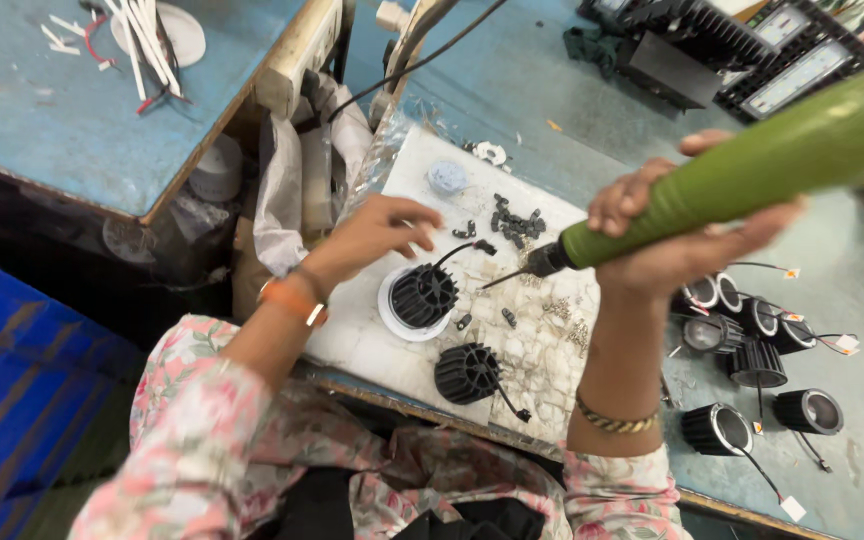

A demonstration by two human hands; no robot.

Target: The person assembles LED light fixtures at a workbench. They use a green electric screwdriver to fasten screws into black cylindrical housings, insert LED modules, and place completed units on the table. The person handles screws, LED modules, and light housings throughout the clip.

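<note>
Fingers of our right hand [687, 250] wrap closed around the long green cylindrical power screwdriver [752, 165], its thin metal bit [507, 278] slanting down toward the black finned round lamp housing in its white ring [422, 296], which lies just off the bit's tip. Our left hand [377, 232] grips nothing: it hovers loosely curled just above that housing, fingertips spread beyond it. We judge the step goes best if we steady the housing from its far side and bring the bit upright before pressing, since at this slant it could skate off a fin. Just nearer us than the grip, a second black finned housing [469, 372] sits close to the near edge of the pale marbled work board [542, 340], leaving little room there. Beyond the bit, a heap of small black clips [517, 222] crowds the board; below the right wrist stand finished black lamp cans with wires [757, 365].
</note>
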